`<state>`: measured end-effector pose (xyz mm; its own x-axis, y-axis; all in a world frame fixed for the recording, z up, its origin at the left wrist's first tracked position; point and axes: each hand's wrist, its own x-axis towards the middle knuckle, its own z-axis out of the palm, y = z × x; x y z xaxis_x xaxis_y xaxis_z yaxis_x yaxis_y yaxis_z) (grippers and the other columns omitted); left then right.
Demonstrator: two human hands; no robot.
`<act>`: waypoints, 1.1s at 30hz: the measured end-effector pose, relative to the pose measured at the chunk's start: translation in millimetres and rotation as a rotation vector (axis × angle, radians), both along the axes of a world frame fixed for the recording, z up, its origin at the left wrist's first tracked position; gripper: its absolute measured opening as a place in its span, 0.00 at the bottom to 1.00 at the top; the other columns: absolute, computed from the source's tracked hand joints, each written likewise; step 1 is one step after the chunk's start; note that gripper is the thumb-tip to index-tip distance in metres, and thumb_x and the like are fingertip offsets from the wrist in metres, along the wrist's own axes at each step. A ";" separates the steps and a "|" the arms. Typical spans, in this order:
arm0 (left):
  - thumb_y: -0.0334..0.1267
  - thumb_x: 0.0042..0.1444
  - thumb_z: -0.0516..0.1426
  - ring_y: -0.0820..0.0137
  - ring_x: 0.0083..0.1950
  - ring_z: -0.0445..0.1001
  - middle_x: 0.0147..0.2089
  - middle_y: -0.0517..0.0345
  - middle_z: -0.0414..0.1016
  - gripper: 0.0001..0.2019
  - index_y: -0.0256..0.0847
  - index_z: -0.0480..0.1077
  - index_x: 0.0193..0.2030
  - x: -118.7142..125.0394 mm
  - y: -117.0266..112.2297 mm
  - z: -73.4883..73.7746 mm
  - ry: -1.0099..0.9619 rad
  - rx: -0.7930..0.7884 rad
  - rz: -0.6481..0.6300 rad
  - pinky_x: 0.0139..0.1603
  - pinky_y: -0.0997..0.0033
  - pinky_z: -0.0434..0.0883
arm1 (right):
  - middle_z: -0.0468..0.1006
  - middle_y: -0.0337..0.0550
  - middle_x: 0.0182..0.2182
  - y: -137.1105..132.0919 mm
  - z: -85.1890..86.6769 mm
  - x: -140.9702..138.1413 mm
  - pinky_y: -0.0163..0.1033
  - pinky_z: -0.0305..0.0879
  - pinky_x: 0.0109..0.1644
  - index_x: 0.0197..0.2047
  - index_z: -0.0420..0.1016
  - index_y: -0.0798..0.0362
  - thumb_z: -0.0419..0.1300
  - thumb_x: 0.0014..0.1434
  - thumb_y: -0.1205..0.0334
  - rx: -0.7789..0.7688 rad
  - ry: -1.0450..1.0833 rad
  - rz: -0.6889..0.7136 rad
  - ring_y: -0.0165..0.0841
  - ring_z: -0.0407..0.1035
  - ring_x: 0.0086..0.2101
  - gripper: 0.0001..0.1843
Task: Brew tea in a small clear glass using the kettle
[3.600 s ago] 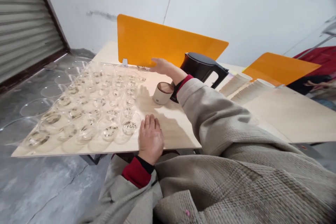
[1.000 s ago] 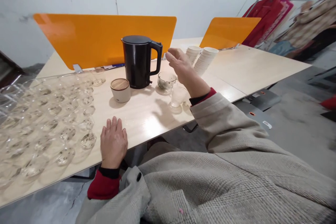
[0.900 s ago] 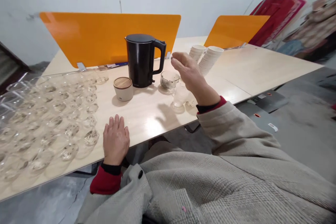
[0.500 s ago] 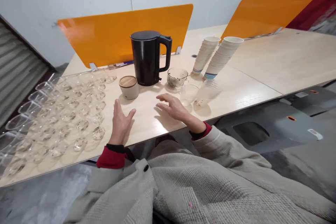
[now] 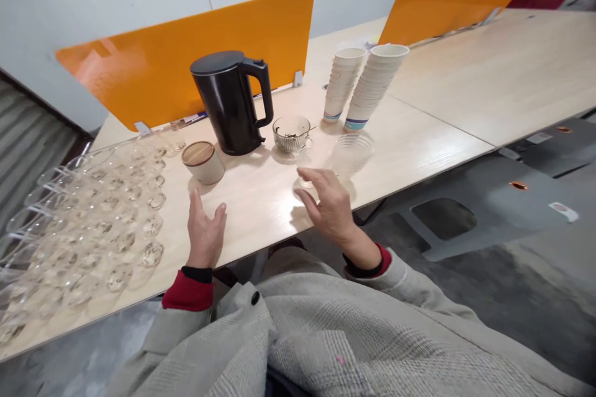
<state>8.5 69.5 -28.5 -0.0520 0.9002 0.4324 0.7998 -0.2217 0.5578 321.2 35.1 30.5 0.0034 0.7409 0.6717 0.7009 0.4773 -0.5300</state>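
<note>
My left hand (image 5: 205,232) is over the front of the table, thumb and fingers spread, holding nothing. Nearest to it is a pale round canister (image 5: 207,170) with a wooden lid, just beyond the fingertips. My right hand (image 5: 328,205) has its fingers curved and the thumb apart. It is close to a clear plastic cup (image 5: 306,160), which it partly covers; whether they touch I cannot tell. Behind that cup is a ribbed glass bowl (image 5: 289,142) with dark dried leaves in it. A stack of clear plastic cups (image 5: 354,147) stands beyond my right hand.
A black electric kettle (image 5: 228,108) stands behind the canister. Two stacks of paper cups (image 5: 342,84) are at the back. Many clear cups (image 5: 107,217) with dark bits inside fill the table's left side. Orange dividers (image 5: 195,56) line the back; a grey chair (image 5: 488,211) is at right.
My right hand has moved right, toward the single clear cup. My left hand stays spread near the canister. The view has shifted, so the table things appear farther left.
</note>
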 end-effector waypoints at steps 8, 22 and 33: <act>0.48 0.63 0.60 0.50 0.80 0.63 0.79 0.38 0.64 0.40 0.38 0.58 0.79 22.7 -9.1 9.2 -0.023 -0.040 0.059 0.80 0.48 0.63 | 0.83 0.53 0.49 24.9 18.1 19.0 0.57 0.70 0.49 0.45 0.84 0.47 0.59 0.71 0.65 -0.086 -0.378 -0.282 0.51 0.70 0.49 0.11; 0.45 0.64 0.58 0.50 0.81 0.60 0.78 0.37 0.66 0.36 0.33 0.62 0.77 24.1 -12.4 12.3 -0.016 -0.116 -0.073 0.82 0.43 0.58 | 0.82 0.58 0.37 38.1 17.8 7.4 0.56 0.67 0.44 0.33 0.82 0.51 0.57 0.67 0.69 -0.137 -0.431 -0.294 0.52 0.68 0.42 0.14; 0.43 0.63 0.60 0.49 0.80 0.62 0.75 0.37 0.70 0.34 0.33 0.66 0.74 24.0 -9.7 9.9 -0.056 -0.086 -0.093 0.81 0.43 0.61 | 0.82 0.52 0.37 37.8 33.0 8.9 0.51 0.70 0.47 0.33 0.80 0.51 0.60 0.70 0.66 -0.004 -0.446 -0.393 0.46 0.71 0.43 0.13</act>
